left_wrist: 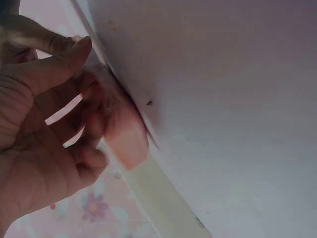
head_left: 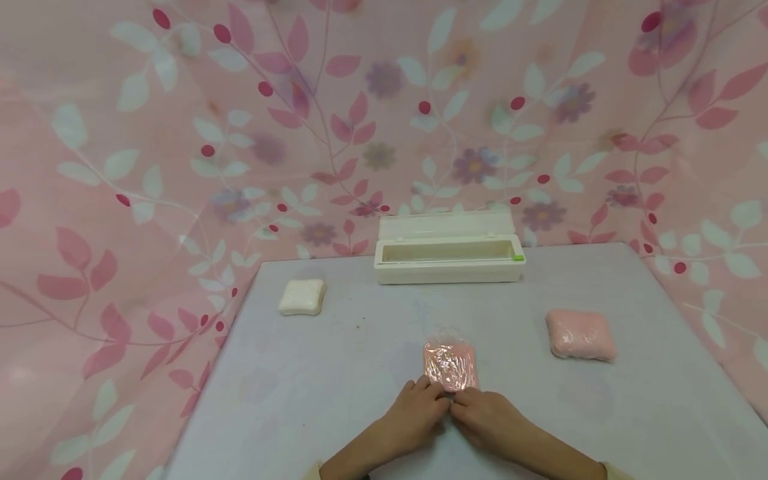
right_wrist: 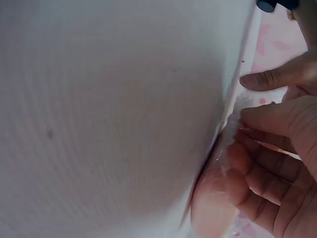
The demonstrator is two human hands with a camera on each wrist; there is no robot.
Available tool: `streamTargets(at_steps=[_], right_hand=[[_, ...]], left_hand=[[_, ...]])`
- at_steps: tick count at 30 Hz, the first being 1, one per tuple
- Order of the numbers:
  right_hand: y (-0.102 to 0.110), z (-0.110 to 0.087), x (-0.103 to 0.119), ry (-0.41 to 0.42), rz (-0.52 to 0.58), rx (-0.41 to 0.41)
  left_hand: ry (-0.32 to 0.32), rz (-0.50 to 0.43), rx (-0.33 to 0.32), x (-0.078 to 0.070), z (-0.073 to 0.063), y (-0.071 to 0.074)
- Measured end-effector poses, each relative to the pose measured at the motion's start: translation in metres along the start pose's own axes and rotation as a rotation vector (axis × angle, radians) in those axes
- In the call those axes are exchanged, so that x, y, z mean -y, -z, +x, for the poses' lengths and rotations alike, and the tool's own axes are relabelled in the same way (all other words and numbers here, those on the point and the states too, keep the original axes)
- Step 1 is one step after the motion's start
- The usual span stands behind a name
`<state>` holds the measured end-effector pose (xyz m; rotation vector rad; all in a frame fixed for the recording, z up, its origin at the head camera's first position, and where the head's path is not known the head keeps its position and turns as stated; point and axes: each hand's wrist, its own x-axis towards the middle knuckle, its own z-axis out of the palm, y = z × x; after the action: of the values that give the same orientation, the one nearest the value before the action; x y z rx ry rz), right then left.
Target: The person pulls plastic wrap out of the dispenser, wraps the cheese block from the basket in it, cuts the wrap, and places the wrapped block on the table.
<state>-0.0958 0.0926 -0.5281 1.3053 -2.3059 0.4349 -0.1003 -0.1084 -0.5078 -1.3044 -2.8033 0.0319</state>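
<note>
A pink soap bar [head_left: 451, 365] in shiny clear plastic wrap lies flat on the table in front of me, loose film [head_left: 445, 335] sticking out past its far edge. My left hand [head_left: 418, 408] and right hand [head_left: 489, 417] meet at its near edge, fingers curled over the wrap. In the left wrist view, the left thumb and bent fingers grip the gathered film beside the pink bar [left_wrist: 128, 141]. Seen from the right wrist, the right hand [right_wrist: 277, 168] pinches crinkled film [right_wrist: 237, 111], several fingertips resting along the bar's side.
A long white wrap dispenser box [head_left: 450, 272] with its lid raised stands at the back. To the left lies a white soap bar [head_left: 303, 297], to the right another wrapped pink bar [head_left: 581, 335]. Flowered pink cloth [head_left: 360, 133] hangs around the table [head_left: 288, 380].
</note>
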Motion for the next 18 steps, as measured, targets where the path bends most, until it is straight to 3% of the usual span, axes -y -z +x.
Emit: streamTargets(at_steps=[5,10,13,18], right_hand=[[0.004,0.0,0.0,-0.056,0.103,-0.111],[0.007,-0.001,0.003,-0.113,0.087,-0.131],[0.007,-0.001,0.007,-0.177,0.074,-0.126],[0.007,0.001,0.012,-0.332,0.085,-0.105]], left_hand=[[0.028,0.01,-0.139,0.002,-0.003,-0.004],[0.03,0.027,-0.286,0.002,-0.001,-0.001],[0.041,-0.006,-0.321,0.0,0.0,0.001],[0.066,-0.155,-0.314,-0.001,0.001,0.003]])
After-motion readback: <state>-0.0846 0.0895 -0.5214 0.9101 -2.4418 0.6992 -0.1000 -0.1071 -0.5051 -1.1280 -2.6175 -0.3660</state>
